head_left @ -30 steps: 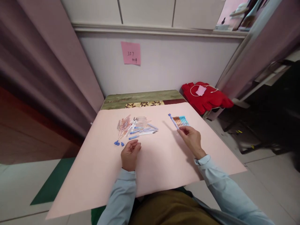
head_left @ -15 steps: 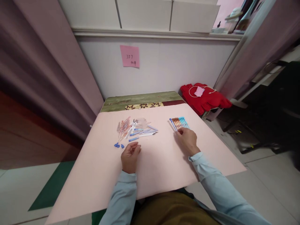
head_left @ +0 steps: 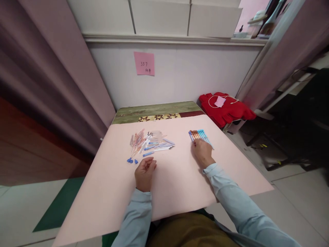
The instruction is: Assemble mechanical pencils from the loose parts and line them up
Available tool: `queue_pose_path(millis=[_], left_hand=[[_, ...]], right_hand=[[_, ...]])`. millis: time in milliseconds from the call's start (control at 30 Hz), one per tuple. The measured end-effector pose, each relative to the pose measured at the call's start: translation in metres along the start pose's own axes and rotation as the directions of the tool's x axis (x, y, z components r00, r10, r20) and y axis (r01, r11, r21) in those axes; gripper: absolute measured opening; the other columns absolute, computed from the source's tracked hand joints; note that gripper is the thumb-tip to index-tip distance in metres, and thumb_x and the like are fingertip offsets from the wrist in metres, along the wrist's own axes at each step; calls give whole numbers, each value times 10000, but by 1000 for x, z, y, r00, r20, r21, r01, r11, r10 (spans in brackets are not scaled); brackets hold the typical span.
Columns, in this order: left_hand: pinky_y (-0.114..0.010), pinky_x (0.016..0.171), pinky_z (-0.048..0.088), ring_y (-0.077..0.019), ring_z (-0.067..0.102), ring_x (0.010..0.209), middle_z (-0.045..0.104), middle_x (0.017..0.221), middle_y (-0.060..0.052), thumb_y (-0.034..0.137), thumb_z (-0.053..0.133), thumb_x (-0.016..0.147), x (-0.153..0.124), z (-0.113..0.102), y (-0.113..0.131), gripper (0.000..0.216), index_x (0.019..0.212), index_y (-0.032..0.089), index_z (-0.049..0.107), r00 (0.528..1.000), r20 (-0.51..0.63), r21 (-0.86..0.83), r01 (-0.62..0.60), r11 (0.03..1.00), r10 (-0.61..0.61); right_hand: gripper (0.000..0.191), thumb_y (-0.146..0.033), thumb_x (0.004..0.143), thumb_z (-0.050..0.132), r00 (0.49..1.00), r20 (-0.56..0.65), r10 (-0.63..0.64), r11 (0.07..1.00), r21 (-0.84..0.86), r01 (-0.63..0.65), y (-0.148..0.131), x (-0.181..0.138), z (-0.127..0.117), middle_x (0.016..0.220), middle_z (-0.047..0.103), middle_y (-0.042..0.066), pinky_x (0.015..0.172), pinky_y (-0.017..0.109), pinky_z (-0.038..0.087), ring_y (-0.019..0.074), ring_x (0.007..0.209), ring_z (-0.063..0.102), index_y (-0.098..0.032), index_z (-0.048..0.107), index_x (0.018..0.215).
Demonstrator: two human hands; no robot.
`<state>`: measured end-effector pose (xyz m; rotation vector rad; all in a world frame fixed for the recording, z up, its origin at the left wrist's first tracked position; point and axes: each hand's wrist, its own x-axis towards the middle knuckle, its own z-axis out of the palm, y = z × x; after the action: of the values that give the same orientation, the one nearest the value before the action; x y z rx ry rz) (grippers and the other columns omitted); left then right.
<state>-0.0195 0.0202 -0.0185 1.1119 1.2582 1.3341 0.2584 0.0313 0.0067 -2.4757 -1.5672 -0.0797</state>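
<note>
My right hand (head_left: 203,151) is closed at the lower end of a blue pen (head_left: 190,136), which lies at the left end of a neat row. Beside that pen lie brown-topped pens (head_left: 195,134) and light-blue pens (head_left: 202,133), partly covered by my fingers. My left hand (head_left: 144,174) rests nearer the front with loosely curled fingers, a small gap at the thumb and nothing visible in it. Just beyond it is a loose pile of pens and pen parts (head_left: 154,143), pinkish, white and blue. Several small dark-blue pieces (head_left: 130,160) lie left of this hand.
A pale pink sheet (head_left: 177,185) covers most of the table. Its patterned green back edge (head_left: 128,111) shows near the wall. A pink note (head_left: 144,63) is stuck to the wall. Red cloth (head_left: 226,108) with a white cord lies beyond the right back corner.
My right hand has lowered the blue pen against the left side of the row, closing the slight gap. My left hand stays in nearly the same place; the view has shifted slightly.
</note>
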Motion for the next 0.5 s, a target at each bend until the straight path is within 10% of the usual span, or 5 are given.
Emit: queue_pose_path(millis=[500], left_hand=[[-282,688,587,-148,670,679,703,758,-28,422,775,680,2,-2,-5,373,926,163,667,1000,10,18,-17,1000,17]], right_hand=[[272,-348,930,506,999,-14,-30,993,110,31,7,2,-10,959,735,80,661,266,396,202,822,669,-226,741,993]])
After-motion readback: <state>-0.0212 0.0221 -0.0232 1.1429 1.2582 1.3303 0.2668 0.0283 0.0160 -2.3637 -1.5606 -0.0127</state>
